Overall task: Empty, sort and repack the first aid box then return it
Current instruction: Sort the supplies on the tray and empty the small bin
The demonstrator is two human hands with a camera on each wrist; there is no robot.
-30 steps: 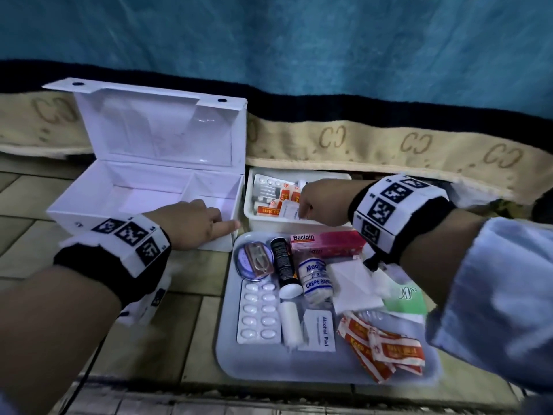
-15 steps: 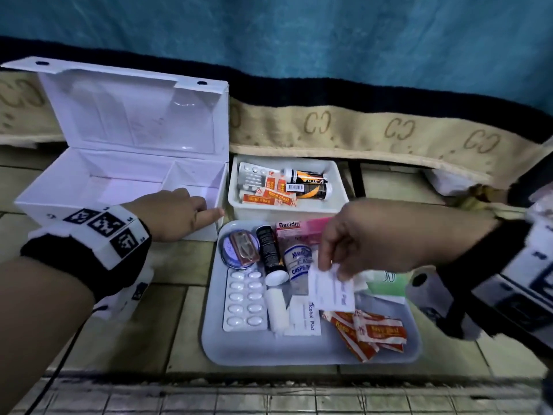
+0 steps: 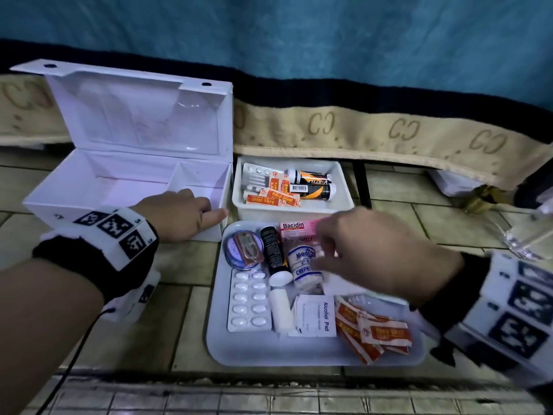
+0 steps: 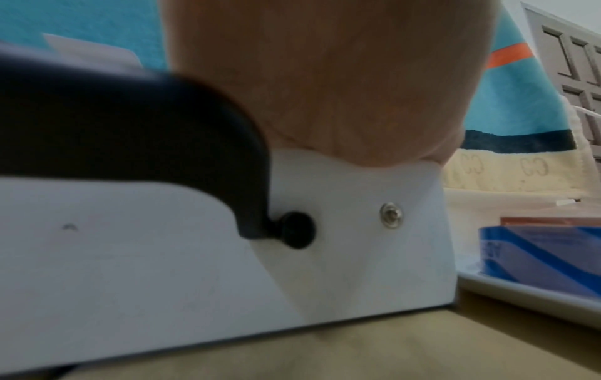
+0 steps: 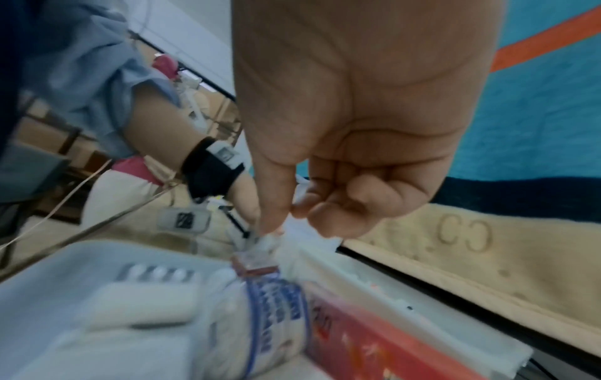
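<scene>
The white first aid box (image 3: 134,121) stands open and empty on the left. My left hand (image 3: 191,211) rests on its front right rim, fingers hooked over the edge, index pointing right; the left wrist view shows the palm (image 4: 325,77) on the front wall (image 4: 162,257) beside the black handle (image 4: 130,115). My right hand (image 3: 323,250) hovers blurred over the grey tray (image 3: 269,351), just above the crepe bandage (image 3: 302,265) and pink Bacidin box (image 3: 296,229), fingers loosely curled and holding nothing. Alcohol pads (image 3: 314,316), plasters (image 3: 377,333), a blister pack (image 3: 250,301) and a black tube (image 3: 273,250) lie in the tray.
A small white tub (image 3: 344,199) behind the tray holds plasters, a blister strip and two orange-black tubes. A beige patterned blanket (image 3: 389,136) hangs along the back. A step edge (image 3: 269,381) runs in front. Something of clear plastic (image 3: 526,235) sits at the far right.
My right hand carried an alcohol pad from the tub to the tray, let it go onto the other pad, and now hovers over the bandage. My left hand stayed on the box.
</scene>
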